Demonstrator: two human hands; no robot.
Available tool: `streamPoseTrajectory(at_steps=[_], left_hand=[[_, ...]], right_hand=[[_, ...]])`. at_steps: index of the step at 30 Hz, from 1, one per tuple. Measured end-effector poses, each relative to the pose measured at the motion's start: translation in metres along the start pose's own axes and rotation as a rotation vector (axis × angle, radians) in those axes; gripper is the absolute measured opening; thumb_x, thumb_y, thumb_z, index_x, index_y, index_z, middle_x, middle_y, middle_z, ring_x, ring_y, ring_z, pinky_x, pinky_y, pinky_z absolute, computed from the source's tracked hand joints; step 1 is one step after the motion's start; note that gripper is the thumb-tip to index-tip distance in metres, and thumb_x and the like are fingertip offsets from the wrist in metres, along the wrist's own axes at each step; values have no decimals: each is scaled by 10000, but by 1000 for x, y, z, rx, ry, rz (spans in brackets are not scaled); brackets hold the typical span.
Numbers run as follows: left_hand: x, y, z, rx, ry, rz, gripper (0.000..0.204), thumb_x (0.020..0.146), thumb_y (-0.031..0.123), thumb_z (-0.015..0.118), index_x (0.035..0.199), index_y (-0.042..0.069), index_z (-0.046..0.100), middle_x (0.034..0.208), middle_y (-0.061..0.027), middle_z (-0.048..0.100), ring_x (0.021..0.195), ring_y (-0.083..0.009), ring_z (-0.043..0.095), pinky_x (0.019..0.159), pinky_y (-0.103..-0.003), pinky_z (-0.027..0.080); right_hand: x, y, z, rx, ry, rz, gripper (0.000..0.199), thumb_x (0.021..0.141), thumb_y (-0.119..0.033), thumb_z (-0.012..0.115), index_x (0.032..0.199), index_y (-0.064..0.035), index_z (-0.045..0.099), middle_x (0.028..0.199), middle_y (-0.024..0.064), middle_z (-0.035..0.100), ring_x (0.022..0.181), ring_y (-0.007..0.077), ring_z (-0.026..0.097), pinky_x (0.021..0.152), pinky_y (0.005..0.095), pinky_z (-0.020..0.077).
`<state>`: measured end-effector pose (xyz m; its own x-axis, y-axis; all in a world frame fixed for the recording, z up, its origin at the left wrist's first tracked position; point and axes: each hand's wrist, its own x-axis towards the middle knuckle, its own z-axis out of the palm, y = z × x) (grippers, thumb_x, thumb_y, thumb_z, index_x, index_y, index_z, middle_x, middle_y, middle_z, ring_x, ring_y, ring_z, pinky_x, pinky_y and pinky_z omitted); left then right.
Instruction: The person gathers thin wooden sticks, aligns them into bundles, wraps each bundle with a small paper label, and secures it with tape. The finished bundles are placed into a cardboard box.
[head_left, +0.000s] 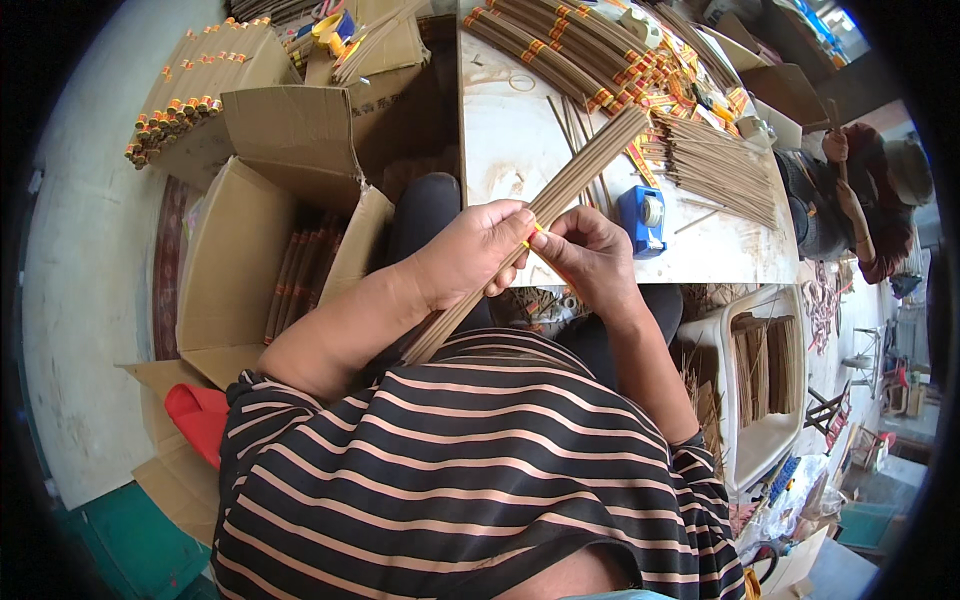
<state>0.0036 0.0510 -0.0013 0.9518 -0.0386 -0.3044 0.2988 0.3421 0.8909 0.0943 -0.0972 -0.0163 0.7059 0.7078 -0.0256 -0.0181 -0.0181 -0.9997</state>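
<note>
A bundle of thin brown incense sticks (592,158) slants across my lap and over the near table edge. My left hand (478,248) is wrapped round the bundle at mid-length. With thumb and fingers, my right hand (592,252) pinches a small yellow-and-red paper band (534,234) against the sticks. Fingers hide most of that band. Right of the bundle, a blue tape dispenser (642,222) stands on the white table (505,150). Loose sticks (722,170) lie spread behind it, and banded bundles (550,45) are stacked at the far side.
An open cardboard box (225,260) holding brown bundles stands at my left. Farther left are stacked banded bundles (190,85). At right, a white plastic bin (745,440) contains more sticks. Another person (860,200) sits beyond the table's right side. Red cloth (197,418) lies by the box.
</note>
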Motion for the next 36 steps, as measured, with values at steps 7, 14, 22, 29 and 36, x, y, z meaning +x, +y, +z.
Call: streamPoseTrajectory(at_steps=[7, 14, 22, 29, 36], left_hand=[[2, -12, 6, 359, 208, 266, 310, 963, 288, 403, 1014, -6, 487, 685, -78, 503, 564, -133, 509, 512, -252, 424], [-6, -14, 26, 521, 307, 390, 325, 958, 234, 415, 1095, -57, 461, 779, -224, 558, 704, -324, 575, 637, -345, 460], [-17, -10, 32, 379, 212, 350, 365, 967, 241, 405, 1177, -57, 440, 772, -155, 556, 678, -195, 554, 609, -281, 454], [-24, -4, 37, 363, 143, 269, 463, 972, 297, 385, 1305, -25, 377, 756, -73, 542, 623, -99, 502, 528, -215, 420], [-27, -3, 37, 294, -12, 281, 516, 970, 366, 340, 1375, 47, 300, 688, 9, 425, 574, -36, 411, 507, -153, 385]], right_hand=[[-5, -13, 7, -388, 89, 36, 256, 801, -216, 683, 783, 32, 625, 657, 65, 574, 591, 101, 503, 543, 255, 425], [-23, -13, 11, -297, 61, 0, 254, 882, -171, 589, 945, 73, 624, 763, 20, 615, 693, 50, 508, 602, 190, 438], [-37, -9, 20, 240, 79, -6, 200, 877, -119, 586, 975, 54, 605, 841, 87, 610, 750, 115, 553, 670, 241, 458], [-43, -5, 22, 633, 6, -14, 169, 897, -108, 540, 997, 26, 567, 861, 82, 612, 736, 145, 578, 689, 260, 486], [-44, -7, 13, 668, -96, -26, 162, 876, -68, 557, 1004, 31, 564, 892, 90, 613, 763, 161, 592, 698, 286, 505]])
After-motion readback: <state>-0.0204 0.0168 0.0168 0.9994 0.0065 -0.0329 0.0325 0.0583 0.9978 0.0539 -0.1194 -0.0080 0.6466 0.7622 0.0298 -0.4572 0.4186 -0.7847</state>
